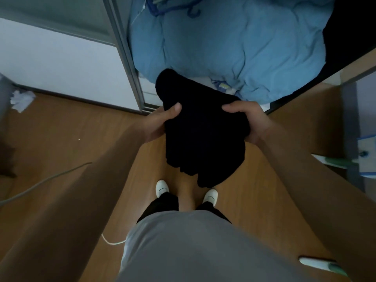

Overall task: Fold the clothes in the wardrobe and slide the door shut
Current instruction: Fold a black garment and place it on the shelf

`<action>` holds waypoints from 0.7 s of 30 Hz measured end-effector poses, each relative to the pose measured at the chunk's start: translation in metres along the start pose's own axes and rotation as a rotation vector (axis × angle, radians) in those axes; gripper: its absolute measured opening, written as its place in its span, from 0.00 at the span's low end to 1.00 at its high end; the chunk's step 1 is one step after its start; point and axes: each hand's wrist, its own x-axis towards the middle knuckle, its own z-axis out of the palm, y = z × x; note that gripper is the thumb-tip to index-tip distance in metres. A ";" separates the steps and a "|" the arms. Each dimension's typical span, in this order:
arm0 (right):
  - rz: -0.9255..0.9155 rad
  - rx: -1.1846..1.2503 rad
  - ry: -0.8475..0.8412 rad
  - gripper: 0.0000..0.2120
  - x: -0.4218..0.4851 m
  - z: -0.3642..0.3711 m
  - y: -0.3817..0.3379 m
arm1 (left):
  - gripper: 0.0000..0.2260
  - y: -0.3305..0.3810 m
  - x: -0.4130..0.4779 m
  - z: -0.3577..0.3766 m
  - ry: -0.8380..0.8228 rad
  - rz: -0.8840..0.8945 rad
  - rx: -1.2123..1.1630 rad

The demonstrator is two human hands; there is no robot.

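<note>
You hold a dark garment in front of your body, above the wooden floor, just before the opening of the wardrobe. The cloth looks thick and soft, nearly black, and it is folded into a compact bundle. Its top end is rounded and points to the wardrobe, and its lower end hangs in uneven layers over your white shoes. Your left hand grips the left edge of the bundle, with the thumb curled on top and the fingers hidden under the cloth. Your right hand grips the right edge in the same manner, thumb above, fingers below. Both hands are closed on the fabric, at about the same height and near its upper half. Inside the wardrobe lies a puffy blue quilt with a smooth, wrinkled surface, and it fills most of the visible bottom. Blue hangers show at the top. The sliding door has a straight metal frame and a pale flat panel. It stands at the left of the opening, so the way ahead of the garment is open. On the floor at the left are a thin cable and some crumpled paper, well apart from your feet.
</note>
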 end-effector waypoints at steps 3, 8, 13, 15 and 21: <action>-0.006 0.027 0.018 0.10 0.001 0.009 -0.003 | 0.45 0.003 0.001 -0.005 -0.009 -0.104 -0.103; -0.057 0.154 0.075 0.14 -0.003 0.020 -0.004 | 0.39 -0.002 -0.001 -0.013 -0.043 -0.164 -0.144; -0.084 0.268 0.142 0.17 0.000 0.033 -0.006 | 0.31 0.002 -0.006 -0.022 0.018 -0.104 -0.315; -0.079 0.292 0.184 0.18 0.003 0.035 -0.007 | 0.32 0.006 -0.007 -0.030 0.038 -0.067 -0.311; -0.048 0.294 0.334 0.13 0.019 0.037 -0.018 | 0.42 0.035 -0.020 -0.041 -0.072 -0.172 0.102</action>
